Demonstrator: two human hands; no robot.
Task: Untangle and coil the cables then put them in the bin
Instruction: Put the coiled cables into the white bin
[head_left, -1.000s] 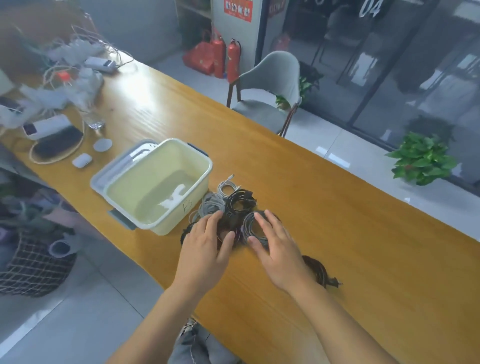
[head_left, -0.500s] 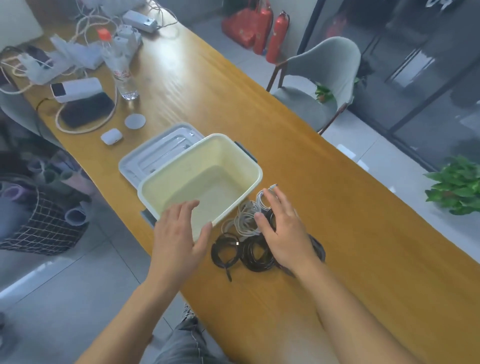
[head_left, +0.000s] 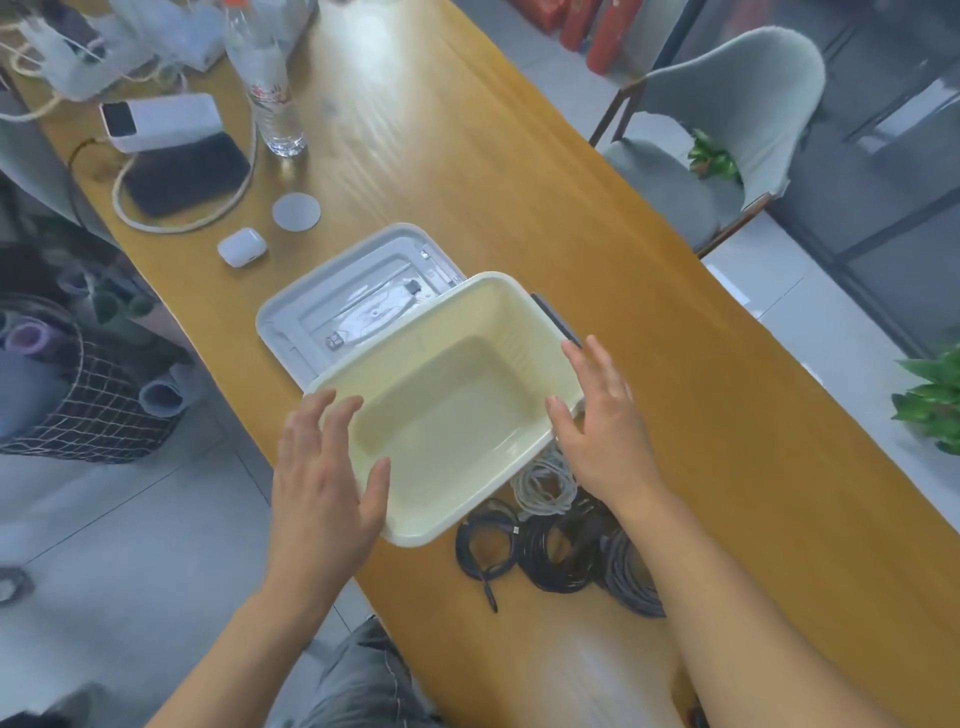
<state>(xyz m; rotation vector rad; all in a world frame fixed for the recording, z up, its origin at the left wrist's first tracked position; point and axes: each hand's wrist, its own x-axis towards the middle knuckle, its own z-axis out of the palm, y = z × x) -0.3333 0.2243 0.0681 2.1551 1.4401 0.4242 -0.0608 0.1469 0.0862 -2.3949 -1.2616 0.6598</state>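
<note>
Both hands are hovering with fingers spread and holding nothing, left hand (head_left: 324, 499) at the near-left corner of the cream bin (head_left: 524, 306), right hand (head_left: 602, 431) at its right rim, coiled cables (head_left: 550, 540) lying beside it on the table (head_left: 467, 156).

Bin (head_left: 524, 312) — pale cream-yellow; lid (head_left: 332, 306) light grey. Coiled cables: black (head_left: 550, 556), dark grey (head_left: 631, 582), off-white (head_left: 545, 486). Table (head_left: 467, 171) — honey-orange wood grain. Chair (head_left: 727, 104) grey-green.

The cream plastic bin (head_left: 441, 410) stands open on its grey lid (head_left: 337, 306). Just beside its near corner lie the coiled cables (head_left: 550, 540) (black, grey and white), bunched together.
</note>
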